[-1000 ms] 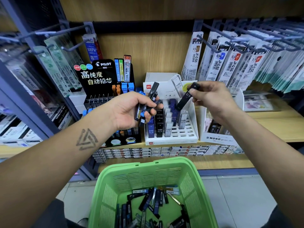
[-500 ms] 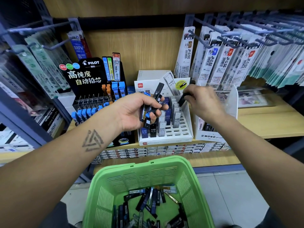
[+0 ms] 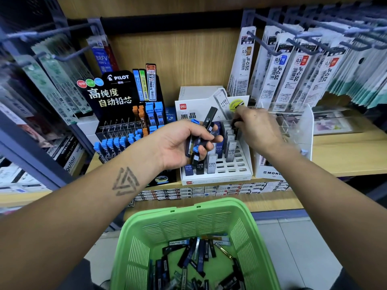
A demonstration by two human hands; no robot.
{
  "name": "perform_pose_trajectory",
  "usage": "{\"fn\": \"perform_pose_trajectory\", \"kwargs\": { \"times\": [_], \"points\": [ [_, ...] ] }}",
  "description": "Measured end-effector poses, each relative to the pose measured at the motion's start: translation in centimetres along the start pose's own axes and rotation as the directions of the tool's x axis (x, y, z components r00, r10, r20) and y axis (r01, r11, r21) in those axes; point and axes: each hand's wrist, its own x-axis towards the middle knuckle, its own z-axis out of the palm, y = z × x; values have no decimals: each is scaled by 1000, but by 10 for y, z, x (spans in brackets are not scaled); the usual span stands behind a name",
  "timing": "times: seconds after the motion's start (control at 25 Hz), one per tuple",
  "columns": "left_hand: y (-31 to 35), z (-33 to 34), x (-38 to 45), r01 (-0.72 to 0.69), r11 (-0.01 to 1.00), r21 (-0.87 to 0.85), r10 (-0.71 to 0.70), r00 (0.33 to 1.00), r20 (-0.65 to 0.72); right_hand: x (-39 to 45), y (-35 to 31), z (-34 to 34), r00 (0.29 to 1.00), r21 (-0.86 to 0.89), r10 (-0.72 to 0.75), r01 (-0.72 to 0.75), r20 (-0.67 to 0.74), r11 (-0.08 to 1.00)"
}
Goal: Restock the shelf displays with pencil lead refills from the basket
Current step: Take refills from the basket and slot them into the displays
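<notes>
Item: restocking of lead refills, insertion step under way.

Right hand [image 3: 258, 130]: fingers curled down, pinching a dark refill case [image 3: 235, 127] at the back rows of the white Deli display tray [image 3: 240, 170]. The case is mostly hidden under the fingers; whether it is fully seated in its slot cannot be told.

Left hand [image 3: 182, 143]: just to the left of the right hand, palm up, fingers curled round a bundle of refill cases [image 3: 201, 139]. One black 0.5 case [image 3: 210, 119] sticks up above the fingers; blue-capped cases show among the rest.

Tray contents: HB 0.5 cases in blue, black and grey stand upright in rows below and between the two hands; several front slots show bare.

Supply: green plastic basket [image 3: 188, 225], below both forearms, nearest the person, with many loose refill cases [image 3: 196, 256] lying across its bottom.

Adjacent: black Pilot display stand [image 3: 117, 97], left of the left hand, holding blue and orange cases.

Judgement: task early to midway. The next move likely calls for releasing the pinched case once it stands upright, then drawing a matching case from the left-hand bundle and aligning it over a bare slot.
</notes>
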Motion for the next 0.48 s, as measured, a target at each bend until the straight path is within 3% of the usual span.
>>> {"fn": "perform_pose_trajectory", "kwargs": {
  "times": [0.12, 0.2, 0.28, 0.32, 0.36, 0.4, 0.44, 0.48],
  "points": [
    [-2, -1, 0, 5, 1000, 4, -5, 1000, 7, 0, -2, 1, 999, -23, 9, -10, -50, 1000],
    [-3, -2, -1, 5, 1000, 3, -5, 1000, 11, 1, 1, 2, 998, 11, 60, -60, 15, 998],
    [-4, -1, -2, 0, 1000, 3, 0, 1000, 23, 0, 0, -1, 995, 9, 22, -23, 97, 1000],
    [-5, 0, -3, -2, 1000, 2, 2, 1000, 27, -1, -4, -6, 996, 117, 9, -20, 93, 993],
    [-5, 0, -3, -1, 1000, 0, 1, 999, 35, -4, -11, -17, 994, 339, 60, -88, 93, 937],
    [-6, 1, -3, 1, 1000, 2, -2, 999, 50, -8, -20, -30, 981, 620, 127, -193, 150, 761],
    [-7, 3, -4, 3, 1000, 10, -3, 997, 71, -13, -27, -44, 954, 821, 158, -300, 255, 486],
    [-8, 4, -6, 1, 1000, 24, -4, 995, 96, -20, -32, -54, 933, 897, 116, -359, 340, 258]
  ]
}}
